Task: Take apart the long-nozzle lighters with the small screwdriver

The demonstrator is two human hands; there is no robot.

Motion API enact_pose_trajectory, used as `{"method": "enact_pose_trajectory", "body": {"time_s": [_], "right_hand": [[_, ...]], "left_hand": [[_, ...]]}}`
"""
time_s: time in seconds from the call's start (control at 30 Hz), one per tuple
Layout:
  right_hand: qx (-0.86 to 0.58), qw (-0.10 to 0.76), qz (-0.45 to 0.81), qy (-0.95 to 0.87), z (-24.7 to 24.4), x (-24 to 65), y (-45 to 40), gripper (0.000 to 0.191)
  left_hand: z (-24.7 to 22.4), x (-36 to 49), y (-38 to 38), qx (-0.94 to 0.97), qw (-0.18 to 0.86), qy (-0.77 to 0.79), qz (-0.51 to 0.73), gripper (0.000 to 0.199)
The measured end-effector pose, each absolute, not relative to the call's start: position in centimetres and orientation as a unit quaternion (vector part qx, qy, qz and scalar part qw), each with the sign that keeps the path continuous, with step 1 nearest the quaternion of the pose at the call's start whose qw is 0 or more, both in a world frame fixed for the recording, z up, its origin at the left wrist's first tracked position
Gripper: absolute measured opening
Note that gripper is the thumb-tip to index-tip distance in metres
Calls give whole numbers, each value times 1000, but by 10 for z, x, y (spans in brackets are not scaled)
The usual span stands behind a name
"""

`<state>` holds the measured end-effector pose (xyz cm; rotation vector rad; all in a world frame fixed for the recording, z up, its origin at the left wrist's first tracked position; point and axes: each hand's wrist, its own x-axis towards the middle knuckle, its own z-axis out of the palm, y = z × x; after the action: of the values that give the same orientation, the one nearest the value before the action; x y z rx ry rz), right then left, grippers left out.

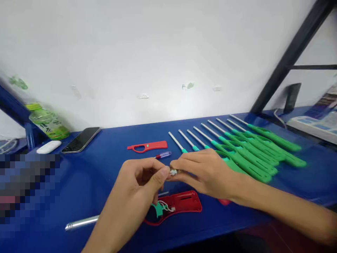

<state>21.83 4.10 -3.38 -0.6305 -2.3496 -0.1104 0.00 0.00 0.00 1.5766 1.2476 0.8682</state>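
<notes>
My left hand and my right hand meet above the blue table, fingertips pinched round a small pale part. Its details are too small to tell. Below them lies an open red casing with a green piece and white wires inside. A silver tube sticks out to the left, partly behind my left wrist. Just beyond my hands are a screwdriver with a clear purple handle and a red casing half.
Several green lighters with silver tubes lie in a row at the right. A phone, a white case and a green-capped bottle are at the back left. A power strip sits far right. A white wall rises behind.
</notes>
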Motion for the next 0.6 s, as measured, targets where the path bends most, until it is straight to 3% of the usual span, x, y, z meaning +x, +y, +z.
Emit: {"method": "enact_pose_trajectory", "body": {"time_s": [0.23, 0.4, 0.6], "right_hand": [[-243, 354, -29, -902, -35, 219, 45, 25], [-274, 392, -12, -878, -29, 218, 42, 21], [-278, 399, -35, -873, -23, 221, 49, 21]], "left_hand": [[8, 3, 6, 678, 391, 540, 309, 41], [2, -21, 16, 724, 174, 611, 269, 42], [-12, -65, 50, 753, 56, 618, 220, 30]]}}
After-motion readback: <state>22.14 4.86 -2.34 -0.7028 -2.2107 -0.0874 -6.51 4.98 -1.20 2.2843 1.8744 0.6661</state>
